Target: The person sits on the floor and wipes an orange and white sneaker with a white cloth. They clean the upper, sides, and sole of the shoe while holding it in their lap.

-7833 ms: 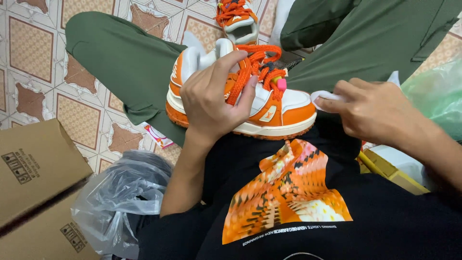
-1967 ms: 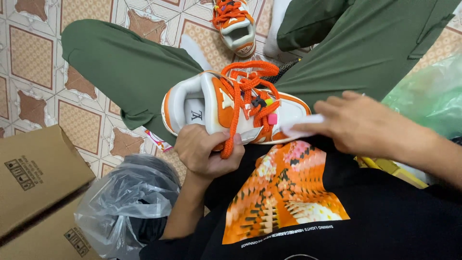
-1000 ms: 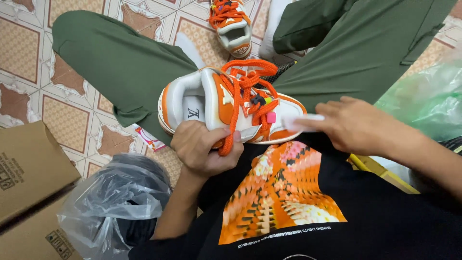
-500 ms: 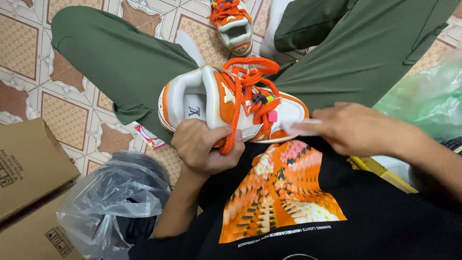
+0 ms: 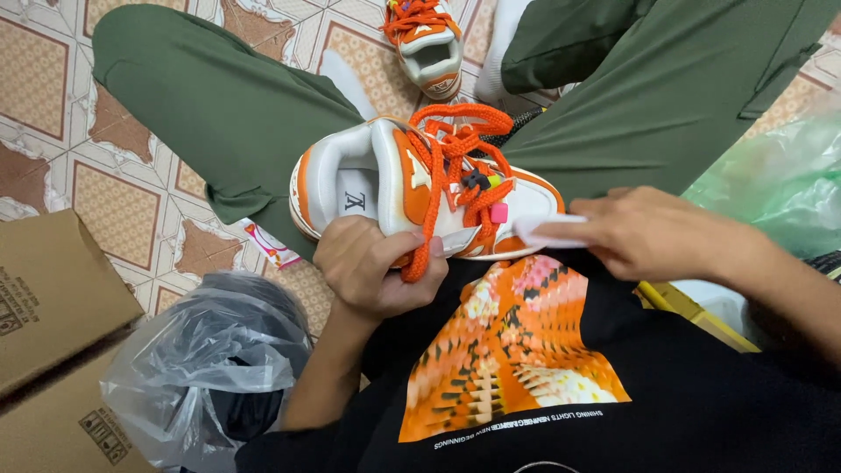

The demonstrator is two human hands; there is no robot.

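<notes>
Sneaker (image 5: 420, 188), orange and white, held in the lap just above a black shirt (image 5: 526, 368) with an orange print, tipped on its side with the heel collar toward the left and the toe toward the right. Cradled from below by the left hand (image 5: 372, 267), fingers curled around the sole and thumb closed over a loose end of the orange lace (image 5: 455, 166). Pressed at the toe by the right hand (image 5: 653, 232), fingers drawn together and pinching a small white wipe (image 5: 547, 229) flat against the white toe panel.

Judged as a wiping step on the toe and sole edge. Best done with short strokes along 1 seam at a time, with a firm grip under the sole so the shoe does not roll. Worth keeping the dangling lace pinned under the thumb, clear of the wipe, and the small pink and dark lace charms (image 5: 486, 194) out of the stroke. Better to fold the wipe to a clean face once it greys; whether it is damp cannot be told.

Beside the left forearm, a clear plastic bag (image 5: 201, 368) with something dark inside, and 2 cardboard boxes (image 5: 53, 289) at the left edge. Beyond the lap, green trousers (image 5: 228, 114) on crossed legs over patterned floor tiles (image 5: 53, 79), and farther off the 2nd sneaker (image 5: 429, 44), upright, opening toward the camera. Green plastic bag (image 5: 771, 184) at the right.
</notes>
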